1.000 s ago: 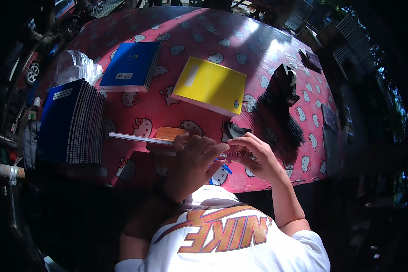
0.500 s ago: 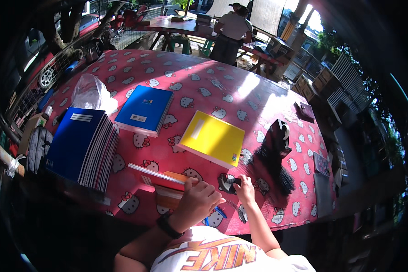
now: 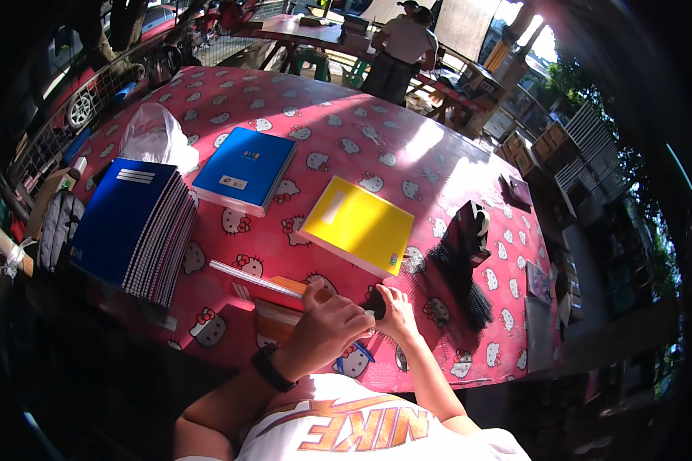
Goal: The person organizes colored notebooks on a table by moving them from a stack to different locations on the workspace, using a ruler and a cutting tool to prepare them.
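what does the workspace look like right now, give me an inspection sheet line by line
surface: round table under a pink cartoon-cat cloth, part sunlit.
job's things: small black object at the near edge, pinched in the right hand; what it is cannot be told. Orange-brown flat pieces and a white ruler beside the left hand.
clutter: stack of blue spiral notebooks, blue notebook, yellow notebook, clear plastic bag, black tape dispenser.
grippers: left hand closed, a black band on its wrist; right hand closed on the black object. The hands touch.
cables: nothing seen.
surroundings: outdoors; a person stands at another table; parked car behind a fence.
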Demonstrator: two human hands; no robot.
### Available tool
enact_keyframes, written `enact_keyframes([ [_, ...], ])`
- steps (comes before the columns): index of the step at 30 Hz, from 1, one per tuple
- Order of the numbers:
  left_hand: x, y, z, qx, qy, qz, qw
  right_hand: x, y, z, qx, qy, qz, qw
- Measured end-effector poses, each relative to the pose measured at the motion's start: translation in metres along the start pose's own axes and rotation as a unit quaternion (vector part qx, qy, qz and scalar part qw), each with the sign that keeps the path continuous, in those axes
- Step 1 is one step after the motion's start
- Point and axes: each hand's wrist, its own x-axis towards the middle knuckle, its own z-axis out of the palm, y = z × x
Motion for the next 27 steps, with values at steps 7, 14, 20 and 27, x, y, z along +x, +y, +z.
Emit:
enact_keyframes([
  [7, 0.008, 0.002, -0.003, -0.021, 0.02, -0.022, 0.999, 0.006, 0.003, 0.007, -0.01, 0.012, -0.037, 0.999],
  [14, 0.002, -0.001, -0.005, 0.025, 0.005, -0.033, 0.999, -0.001, 0.002, -0.016, 0.522, -0.132, -0.019, 0.842],
  [20, -0.012, -0.019, -0.021, 0.061, 0.021, -0.083, 0.994, -0.017, -0.045, -0.075, 0.679, -0.13, -0.253, 0.677],
  [27, -0.013, -0.016, -0.014, 0.05, 0.074, -0.071, 0.993, -0.006, -0.055, -0.082, 0.701, -0.154, -0.26, 0.646],
])
